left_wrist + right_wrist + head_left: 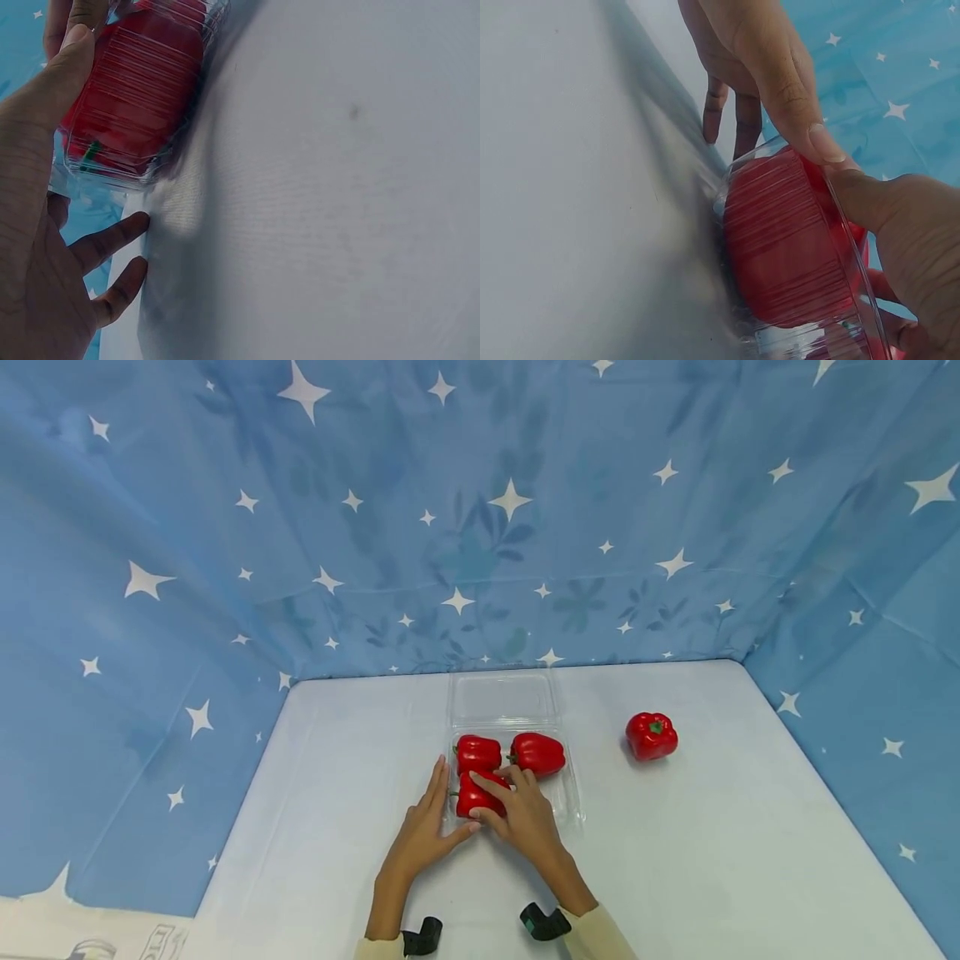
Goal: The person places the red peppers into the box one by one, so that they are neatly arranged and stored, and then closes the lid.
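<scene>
A clear plastic clamshell box (557, 795) lies with its lid (504, 697) folded back toward the curtain. Inside, one red bell pepper (478, 752) sits at the back left and another red bell pepper (538, 753) at the back right. My right hand (529, 820) holds the front-left bell pepper (468, 798), its thumb and fingers bent over the top and side. Along the box's left wall my left hand (422, 839) rests with straight fingers, its thumb reaching to the front rim. Through the ribbed wall, red pepper (146, 86) shows in the left wrist view.
A single red bell pepper (652, 736) stands on the white table (720, 827), to the right of the box. Blue curtain (480, 527) with white stars hangs behind and at both sides of the table. Both wrists wear small black devices.
</scene>
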A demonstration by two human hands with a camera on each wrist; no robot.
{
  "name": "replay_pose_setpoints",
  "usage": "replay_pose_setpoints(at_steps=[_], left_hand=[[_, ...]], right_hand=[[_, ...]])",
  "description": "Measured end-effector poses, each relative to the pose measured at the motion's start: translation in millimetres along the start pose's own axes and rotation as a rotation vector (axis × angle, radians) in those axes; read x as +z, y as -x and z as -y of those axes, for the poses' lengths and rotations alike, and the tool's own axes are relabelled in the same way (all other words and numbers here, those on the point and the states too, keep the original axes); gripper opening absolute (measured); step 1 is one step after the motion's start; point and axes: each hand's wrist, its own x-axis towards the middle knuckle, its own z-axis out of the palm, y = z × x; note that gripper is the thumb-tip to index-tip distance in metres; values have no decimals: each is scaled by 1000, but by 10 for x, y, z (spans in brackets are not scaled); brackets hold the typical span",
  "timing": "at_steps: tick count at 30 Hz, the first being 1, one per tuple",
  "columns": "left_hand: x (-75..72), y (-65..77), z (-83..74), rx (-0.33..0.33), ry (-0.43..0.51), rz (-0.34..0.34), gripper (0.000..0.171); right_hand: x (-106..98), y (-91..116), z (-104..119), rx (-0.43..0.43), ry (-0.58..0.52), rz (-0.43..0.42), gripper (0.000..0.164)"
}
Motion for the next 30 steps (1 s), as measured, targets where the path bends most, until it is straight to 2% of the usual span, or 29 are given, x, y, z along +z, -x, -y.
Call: replay_pose_setpoints(at_steps=[7,12,17,22,30], left_hand=[[-40,0,24,-2,11,-21,107],[-9,-2,24,0,20,-1,106],[23,8,24,11,28,-14,106],[34,9,32,31,16,-27,105],[15,3,32,16,14,-9,106]], right_hand=[[22,-19,9,-14,-22,17,57],[6,18,-5,67,-61,48,60],[-13,26,-16,126,-135,41,60],[-1,20,-32,130,-138,25,60],[6,42,-23,105,-133,-36,60]])
